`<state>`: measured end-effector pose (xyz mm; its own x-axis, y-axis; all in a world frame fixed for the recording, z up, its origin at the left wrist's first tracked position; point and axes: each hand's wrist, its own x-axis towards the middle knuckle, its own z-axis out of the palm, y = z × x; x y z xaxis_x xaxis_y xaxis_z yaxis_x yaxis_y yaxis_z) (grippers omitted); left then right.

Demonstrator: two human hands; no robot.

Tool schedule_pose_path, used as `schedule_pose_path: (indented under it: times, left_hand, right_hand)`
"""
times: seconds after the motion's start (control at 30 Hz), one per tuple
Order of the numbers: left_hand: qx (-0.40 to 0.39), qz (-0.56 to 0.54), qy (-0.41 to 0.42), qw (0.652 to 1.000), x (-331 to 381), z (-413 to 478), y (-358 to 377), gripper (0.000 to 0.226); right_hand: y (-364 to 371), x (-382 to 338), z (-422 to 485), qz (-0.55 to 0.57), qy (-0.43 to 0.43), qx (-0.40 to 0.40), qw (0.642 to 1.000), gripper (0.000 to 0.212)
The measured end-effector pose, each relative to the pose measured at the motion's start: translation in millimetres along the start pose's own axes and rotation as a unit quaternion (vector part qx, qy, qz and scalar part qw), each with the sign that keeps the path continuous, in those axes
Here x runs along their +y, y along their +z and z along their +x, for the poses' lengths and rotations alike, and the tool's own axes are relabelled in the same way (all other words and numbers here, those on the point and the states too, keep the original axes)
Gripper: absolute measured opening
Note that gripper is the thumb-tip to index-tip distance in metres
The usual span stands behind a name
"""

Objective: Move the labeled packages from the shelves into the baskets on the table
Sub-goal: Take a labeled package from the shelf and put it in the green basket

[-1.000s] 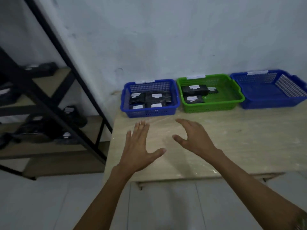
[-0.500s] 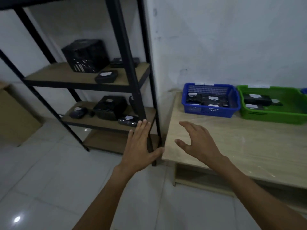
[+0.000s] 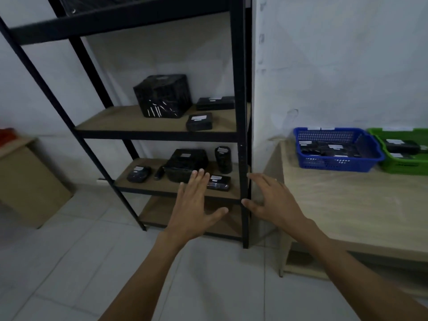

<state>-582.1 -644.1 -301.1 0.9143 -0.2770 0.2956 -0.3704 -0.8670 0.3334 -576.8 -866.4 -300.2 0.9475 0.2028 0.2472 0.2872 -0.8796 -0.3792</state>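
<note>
Here both arms reach forward, palms down. The left grip (image 3: 194, 205) and right grip (image 3: 273, 202) are spread wide, holding nothing, before the shelves (image 3: 111, 119).

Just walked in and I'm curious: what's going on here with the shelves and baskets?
A person is moving black labeled packages from the shelf rack to baskets on the table. Both hands are empty and open: the left hand and right hand stretch toward the lower shelf, where several packages lie. The blue basket and green basket already hold some.

Matt black metal rack (image 3: 240, 112); pale wood-grain table (image 3: 347, 205); glossy plastic-wrapped packages (image 3: 199, 121); perforated plastic baskets (image 3: 335, 162)
</note>
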Motion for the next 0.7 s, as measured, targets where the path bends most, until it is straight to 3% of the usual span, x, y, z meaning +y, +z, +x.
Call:
schedule_pose_path:
  times: [0.7]
  left_hand:
    - [-0.015, 0.032, -0.029, 0.999, -159, 184, 2, 0.100]
  right_hand:
    - [55, -12, 241, 0.032, -0.029, -0.019, 0.999, 0.072]
